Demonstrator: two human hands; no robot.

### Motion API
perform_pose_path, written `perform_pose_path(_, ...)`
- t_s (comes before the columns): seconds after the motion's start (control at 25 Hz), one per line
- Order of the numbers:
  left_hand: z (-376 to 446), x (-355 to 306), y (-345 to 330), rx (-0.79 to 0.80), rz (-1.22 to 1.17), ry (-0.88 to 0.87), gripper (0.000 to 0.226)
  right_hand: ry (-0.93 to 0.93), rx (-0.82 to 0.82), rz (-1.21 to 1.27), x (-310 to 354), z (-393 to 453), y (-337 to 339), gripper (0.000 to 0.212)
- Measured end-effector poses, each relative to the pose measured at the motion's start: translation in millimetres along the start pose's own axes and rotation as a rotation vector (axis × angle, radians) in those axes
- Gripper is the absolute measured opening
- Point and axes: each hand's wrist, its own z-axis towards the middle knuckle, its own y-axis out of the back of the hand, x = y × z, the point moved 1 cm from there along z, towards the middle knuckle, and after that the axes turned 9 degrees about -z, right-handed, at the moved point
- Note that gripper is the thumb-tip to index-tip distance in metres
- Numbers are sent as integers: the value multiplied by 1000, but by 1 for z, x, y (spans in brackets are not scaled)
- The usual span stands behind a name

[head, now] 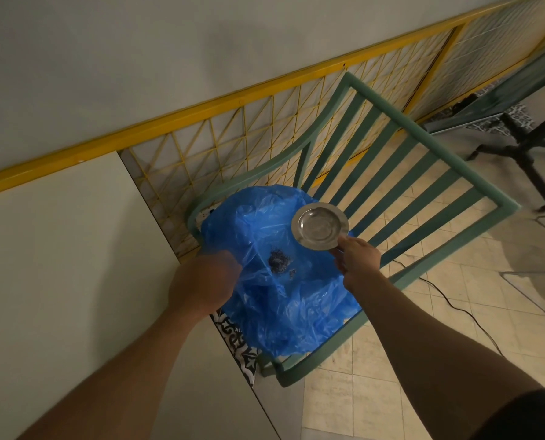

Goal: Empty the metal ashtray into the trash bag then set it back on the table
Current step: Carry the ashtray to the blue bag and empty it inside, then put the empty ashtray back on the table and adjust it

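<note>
A blue plastic trash bag [284, 300] lies spread on the seat of a green slatted chair [401, 173]. A small heap of dark ash [278, 261] rests inside the bag. My right hand [358, 258] pinches the near rim of the round metal ashtray [319, 226], which is held above the bag's right side with its shiny inside facing me and nothing visible in it. My left hand [203, 285] grips the bag's left edge and holds it up.
A white table top [74, 296] fills the left. A yellow wire railing [233, 144] runs behind the chair. A black table base [525, 147] stands at the far right on the tiled floor [455, 328], where a black cable [461, 309] trails.
</note>
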Motion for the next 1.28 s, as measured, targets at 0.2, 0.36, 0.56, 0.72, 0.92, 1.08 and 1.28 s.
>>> perform_pose_path(0.2, 2, -1, 8, 18, -316, 159, 19, 40, 61, 8, 3, -19, 5, 11)
perform_pose_path(0.36, 3, -8, 18, -9, -593, 311, 23, 60, 130, 21, 0, -41, 6, 14)
perform_pose_path(0.56, -17, -17, 36, -36, -733, 462, 23, 110, 232, -24, -1, -83, 1, 11)
perform_pose_path(0.72, -42, -21, 62, -59, -834, 531, 24, 135, 326, -91, -10, -125, -8, 9)
perform_pose_path(0.92, -90, -14, 104, -122, -894, 597, 27, 122, 436, -176, -39, -180, -23, 5)
perform_pose_path(1.08, -138, 3, 128, -155, -917, 660, 29, 105, 510, -285, -79, -220, -37, 8)
perform_pose_path(1.28, -212, 26, 147, -184, -945, 753, 27, 50, 609, -400, -132, -267, -46, 7)
